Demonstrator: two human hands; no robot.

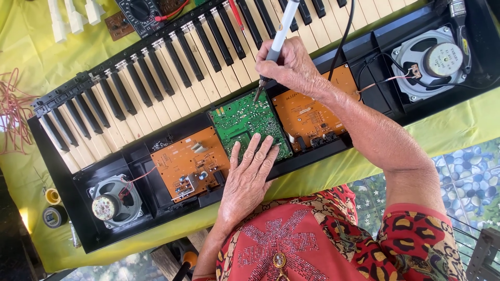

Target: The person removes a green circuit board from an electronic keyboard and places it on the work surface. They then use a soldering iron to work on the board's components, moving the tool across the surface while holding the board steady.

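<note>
Left hand: left hand (249, 179) lies nearest the lens, flat and open, fingers spread on the lower edge of the green circuit board (245, 122); it grips nothing, only presses.
Right hand: right hand (289, 66) is closed in a pen grip around the soldering iron (278, 39), grey-and-white barrel slanting up and away, tip down on the upper right part of the green board.
Board position: green board sits in the middle of the opened keyboard case (67, 177), between two orange boards, just below the row of keys (172, 67).
Doing it well: judged from the pose, a steady tip counts most; the flat palm keeps the board from shifting, and those fingers are best kept well apart from the hot end.
In the way: iron's black cord (345, 31) hangs over the keys and runs close by the right orange board (307, 112); it could drag across parts.
Left of board: left orange board (190, 161), with loose screws (161, 143) just above it.
Speakers: left speaker (114, 200) and right speaker (432, 60) at the case ends, thin wires leading to the boards.
Around: multimeter (140, 13) and loose white keys (73, 15) beyond the keyboard, red wire bundle (13, 112) at the far left, tape rolls (53, 208) on the yellow-green cloth (469, 122).
</note>
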